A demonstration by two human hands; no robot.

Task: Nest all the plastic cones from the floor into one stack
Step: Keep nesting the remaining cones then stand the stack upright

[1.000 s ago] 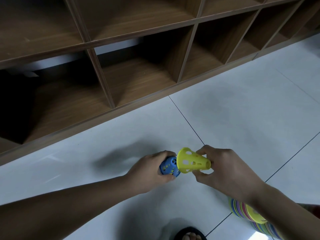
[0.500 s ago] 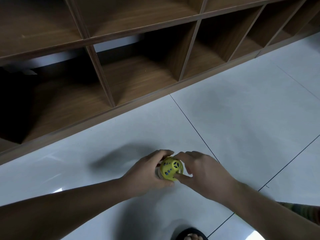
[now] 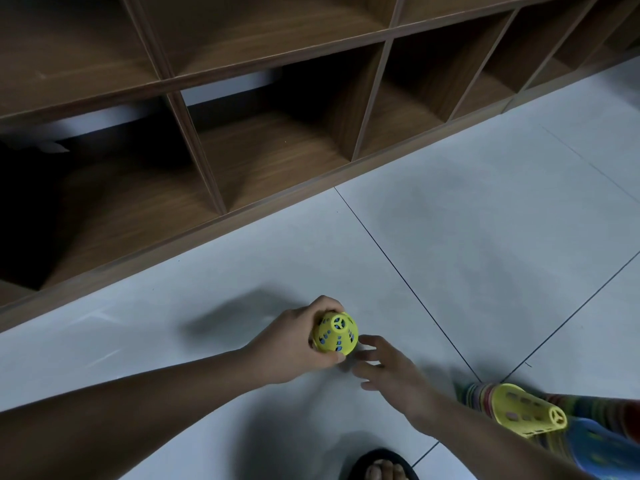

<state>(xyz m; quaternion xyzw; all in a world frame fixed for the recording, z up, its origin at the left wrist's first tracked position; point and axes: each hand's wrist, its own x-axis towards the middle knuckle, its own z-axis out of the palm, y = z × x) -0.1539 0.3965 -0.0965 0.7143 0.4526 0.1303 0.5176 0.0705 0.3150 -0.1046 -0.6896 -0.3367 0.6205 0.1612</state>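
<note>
A yellow perforated cone (image 3: 335, 336) sits nested over a blue cone, whose blue shows through the holes. My left hand (image 3: 294, 342) grips this pair just above the white tiled floor, tip pointing toward the camera. My right hand (image 3: 388, 367) hovers just right of the pair with fingers spread and relaxed, holding nothing. At the lower right lies a long stack of many-coloured cones (image 3: 540, 415) on its side, with a yellow cone (image 3: 526, 412) at its near end and a blue one (image 3: 602, 448) beside it.
A low wooden cubby shelf (image 3: 277, 209) runs along the far edge of the floor, its compartments dark. A foot in a black sandal (image 3: 381, 469) is at the bottom edge. Pale floor tiles (image 3: 485, 237) stretch to the right.
The yellow cone went over the blue one and both hands pressed them together. My right hand has since let go and drawn back to the right; the view shifted, revealing the cone stack.
</note>
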